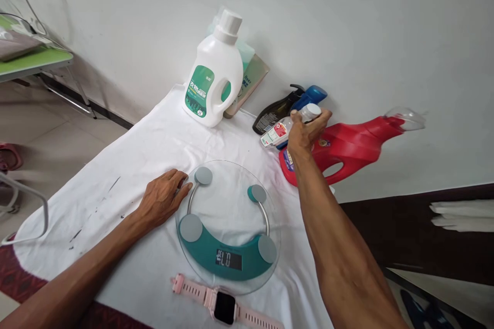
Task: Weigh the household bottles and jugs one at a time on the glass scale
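My right hand [303, 136] is wrapped round a clear bottle [278, 132] with a white cap and a red and white label, which leans to the right among other bottles. Close beside that hand is a red detergent bottle [353, 144] with a handle and a clear cap, tilted right. My left hand [164, 196] lies on the white cloth at the left rim of a round glass scale [231, 266], thumb and fingers apart, holding nothing. The scale has a teal band, grey pads and a lit display. Below it lies a pink-strapped watch [224, 307].
A white laundry bottle [216, 72] with a green label stands at the back, before a brownish tube [252, 79]. A dark pump bottle [276, 110] and a blue-topped bottle [313, 94] lean by the wall. A green table [34, 61] is far left.
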The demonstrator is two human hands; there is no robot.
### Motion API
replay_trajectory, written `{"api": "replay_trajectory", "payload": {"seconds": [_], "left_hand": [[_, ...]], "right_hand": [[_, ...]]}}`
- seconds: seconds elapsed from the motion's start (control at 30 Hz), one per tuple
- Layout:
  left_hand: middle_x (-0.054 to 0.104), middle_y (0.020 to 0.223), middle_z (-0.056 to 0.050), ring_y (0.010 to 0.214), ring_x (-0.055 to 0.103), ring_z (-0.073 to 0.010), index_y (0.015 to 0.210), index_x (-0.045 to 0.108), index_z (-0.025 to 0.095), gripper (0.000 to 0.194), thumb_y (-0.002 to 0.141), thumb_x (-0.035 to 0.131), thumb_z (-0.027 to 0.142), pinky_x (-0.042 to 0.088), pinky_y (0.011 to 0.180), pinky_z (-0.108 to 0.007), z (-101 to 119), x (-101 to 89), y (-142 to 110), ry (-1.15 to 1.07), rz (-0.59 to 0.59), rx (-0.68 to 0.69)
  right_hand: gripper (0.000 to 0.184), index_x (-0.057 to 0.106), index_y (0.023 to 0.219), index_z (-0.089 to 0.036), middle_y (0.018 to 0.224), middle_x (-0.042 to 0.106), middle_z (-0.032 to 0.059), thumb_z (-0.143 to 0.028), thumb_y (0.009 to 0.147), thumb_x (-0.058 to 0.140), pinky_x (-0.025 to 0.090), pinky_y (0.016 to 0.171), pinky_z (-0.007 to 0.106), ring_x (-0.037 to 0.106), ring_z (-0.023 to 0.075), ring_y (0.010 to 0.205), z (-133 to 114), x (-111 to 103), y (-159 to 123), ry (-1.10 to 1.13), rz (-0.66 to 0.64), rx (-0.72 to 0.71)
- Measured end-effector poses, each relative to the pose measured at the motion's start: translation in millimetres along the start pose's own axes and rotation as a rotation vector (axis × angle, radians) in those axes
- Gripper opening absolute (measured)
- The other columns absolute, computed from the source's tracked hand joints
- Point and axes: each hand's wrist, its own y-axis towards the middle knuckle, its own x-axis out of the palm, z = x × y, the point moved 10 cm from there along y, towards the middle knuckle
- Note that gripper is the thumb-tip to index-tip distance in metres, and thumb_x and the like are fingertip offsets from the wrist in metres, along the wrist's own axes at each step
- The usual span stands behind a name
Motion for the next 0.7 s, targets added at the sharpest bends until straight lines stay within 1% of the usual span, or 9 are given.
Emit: {"api": "replay_trajectory", "payload": {"seconds": [0.07, 0.1, 0.17, 0.23, 0.3, 0.4, 0.53, 0.6, 0.7], "left_hand": [[0.065, 0.09, -0.002, 0.075, 0.061, -0.0183, 0.106, 0.065, 0.022, 0.026, 0.108, 0.047, 0.041, 0.045, 0.069, -0.032, 0.1, 0.3, -0.7, 0.008, -0.002, 0.006], [0.065, 0.091, -0.002, 0.075, 0.06, -0.0185, 0.105, 0.065, 0.022, 0.026, 0.108, 0.047, 0.041, 0.044, 0.07, -0.032, 0.2, 0.6, -1.0, 0.015, -0.005, 0.009], [0.065, 0.092, -0.003, 0.077, 0.06, -0.0189, 0.105, 0.065, 0.022, 0.025, 0.108, 0.049, 0.04, 0.044, 0.071, -0.032, 0.1, 0.6, -1.4, 0.029, -0.009, 0.013], [0.065, 0.093, -0.003, 0.079, 0.06, -0.0192, 0.105, 0.065, 0.022, 0.023, 0.107, 0.05, 0.039, 0.044, 0.072, -0.032, -0.2, 0.5, -1.4, 0.038, -0.014, 0.013], [0.065, 0.095, -0.004, 0.079, 0.059, -0.019, 0.106, 0.065, 0.021, 0.023, 0.107, 0.05, 0.039, 0.043, 0.072, -0.032, -0.4, 0.5, -1.2, 0.039, -0.021, 0.012], [0.066, 0.096, -0.004, 0.079, 0.059, -0.019, 0.104, 0.065, 0.021, 0.024, 0.107, 0.05, 0.039, 0.043, 0.072, -0.032, 1.2, -0.1, -0.7, 0.035, -0.023, 0.025], [0.066, 0.095, -0.004, 0.077, 0.057, -0.0182, 0.102, 0.065, 0.021, 0.026, 0.107, 0.049, 0.04, 0.043, 0.072, -0.033, 2.9, -1.1, -0.4, 0.029, -0.013, 0.033], [0.066, 0.095, -0.004, 0.075, 0.057, -0.0176, 0.101, 0.065, 0.02, 0.026, 0.107, 0.049, 0.04, 0.042, 0.071, -0.033, 2.4, -0.8, -0.4, 0.034, -0.015, 0.024], [0.067, 0.096, -0.004, 0.074, 0.057, -0.0172, 0.102, 0.065, 0.02, 0.027, 0.107, 0.048, 0.041, 0.043, 0.071, -0.033, 2.2, -0.5, -0.4, 0.037, -0.015, 0.025]], "right_hand": [[0.04, 0.039, 0.1, -0.029, 0.115, 0.062, 0.0089, -0.02, 0.083, 0.074, 0.046, 0.106, 0.045, 0.059, 0.0238, 0.107, -23.4, -25.5, -7.0, 0.022, 0.103, -0.004], [0.041, 0.042, 0.1, -0.029, 0.112, 0.062, 0.0069, -0.021, 0.081, 0.078, 0.048, 0.103, 0.044, 0.06, 0.0223, 0.103, -38.6, -37.6, -10.7, 0.045, 0.131, -0.026], [0.042, 0.049, 0.101, -0.028, 0.105, 0.063, 0.0022, -0.027, 0.078, 0.084, 0.051, 0.098, 0.042, 0.063, 0.0199, 0.097, -73.6, -55.4, -19.1, 0.127, 0.096, -0.113], [0.044, 0.055, 0.101, -0.028, 0.097, 0.063, -0.0005, -0.039, 0.075, 0.09, 0.053, 0.096, 0.048, 0.067, 0.0212, 0.094, -106.3, -67.8, -33.4, 0.274, 0.004, -0.196], [0.048, 0.06, 0.098, -0.027, 0.092, 0.065, -0.0012, -0.048, 0.071, 0.093, 0.054, 0.094, 0.056, 0.071, 0.0245, 0.092, -127.6, -77.1, -55.2, 0.386, -0.071, -0.202], [0.043, 0.067, 0.095, -0.027, 0.091, 0.072, 0.0012, -0.049, 0.07, 0.096, 0.056, 0.093, 0.063, 0.075, 0.0265, 0.088, -143.4, -82.4, -98.7, 0.432, -0.144, -0.138], [0.036, 0.072, 0.106, -0.029, 0.098, 0.079, 0.0032, -0.04, 0.079, 0.093, 0.06, 0.094, 0.059, 0.078, 0.0248, 0.091, -151.7, -79.9, -153.1, 0.433, -0.237, -0.091], [0.039, 0.07, 0.111, -0.028, 0.102, 0.08, 0.0033, -0.037, 0.08, 0.092, 0.062, 0.094, 0.055, 0.078, 0.025, 0.095, -148.7, -78.2, -169.7, 0.434, -0.271, -0.049], [0.04, 0.067, 0.112, -0.03, 0.103, 0.079, -0.0002, -0.036, 0.081, 0.091, 0.064, 0.096, 0.052, 0.078, 0.0238, 0.1, -143.1, -77.6, -182.6, 0.413, -0.29, 0.0]]}}
